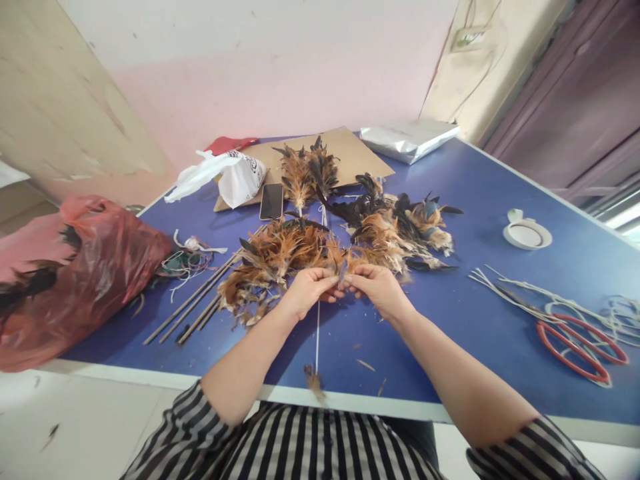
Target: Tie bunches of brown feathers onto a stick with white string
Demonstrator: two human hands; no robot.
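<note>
Close together over the front middle of the blue table, my left hand (pixel 314 292) and my right hand (pixel 376 288) pinch a small feather (pixel 343 272) between their fingertips. Just beyond them lies a loose heap of brown and orange feathers (pixel 285 250). Black, tan and bluish feathers (pixel 390 227) are piled behind my right hand. Two feather bundles (pixel 309 170) with pale tied stems lie farther back on a sheet of cardboard (pixel 355 157). Below my hands a thin white line on the table runs toward a small brown feather tuft (pixel 314 381) at the near edge.
Left are thin sticks (pixel 193 303), tangled string (pixel 187 263) and a red plastic bag (pixel 95 280) of feathers. A phone (pixel 271 201) and white bag (pixel 240 177) lie behind. Right are red-handled scissors (pixel 580 347), pale cords (pixel 540 297), a tape roll (pixel 527 233) and a silver package (pixel 410 140).
</note>
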